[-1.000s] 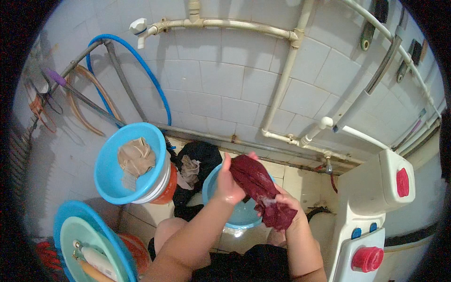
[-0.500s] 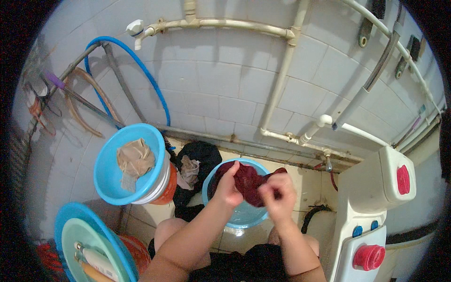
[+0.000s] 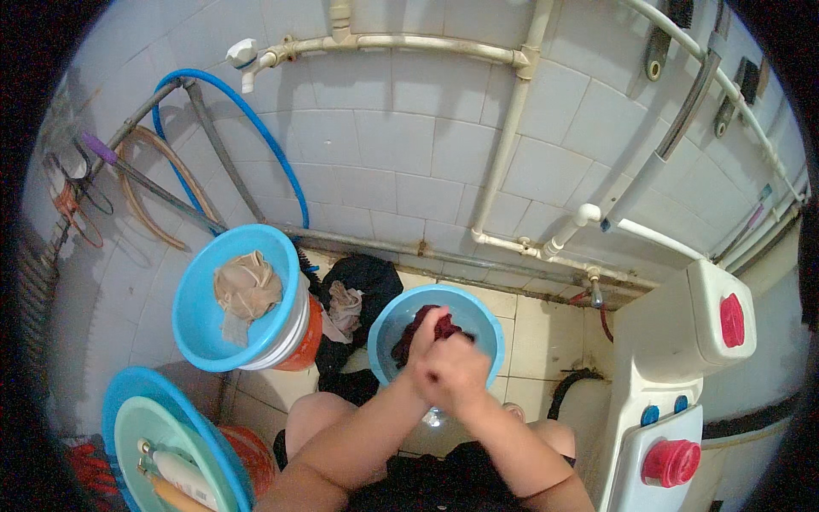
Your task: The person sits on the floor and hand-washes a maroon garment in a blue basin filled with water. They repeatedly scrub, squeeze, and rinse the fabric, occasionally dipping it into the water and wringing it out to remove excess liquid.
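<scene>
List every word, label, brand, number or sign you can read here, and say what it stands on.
No text can be read in this picture.
White tube-shaped container in the pale green basin: faint print, too small and blurred to read.
Dark red cloth: no lettering shows.

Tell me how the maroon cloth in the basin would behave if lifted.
The maroon cloth is probably floppy: it bunches into soft, uneven folds beside the hands. It seems unlikely to roll, since it lies as an irregular heap in the light-blue basin. It may well be heavy for its size if soaked, though its wetness is hard to tell.
</scene>
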